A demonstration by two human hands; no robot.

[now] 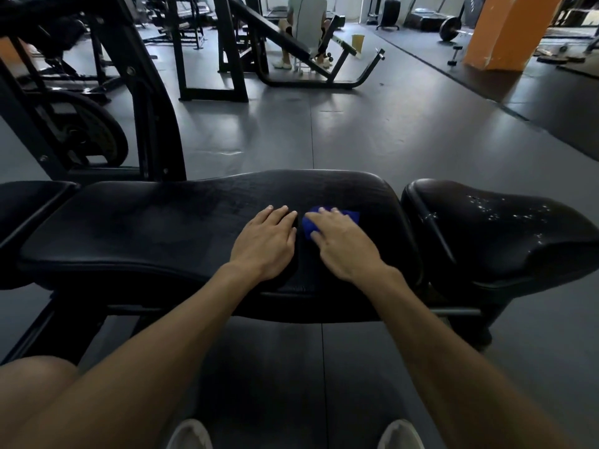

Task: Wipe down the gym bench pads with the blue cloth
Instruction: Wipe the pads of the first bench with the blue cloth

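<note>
Two hands lie on one long black padded worktop (136, 228): left hand (267, 243) flat with straight fingers, right hand (345, 243) pressing one crumpled blue cloth (311, 226). A second scuffed pad (492, 228) sits beside it.

Legible markings: none found.
No text, label, brand, number or sign can be read on any surface in the head view; the dark weight plate (94, 131) at left shows faint markings on its face, too dim and blurred to make out.
</note>
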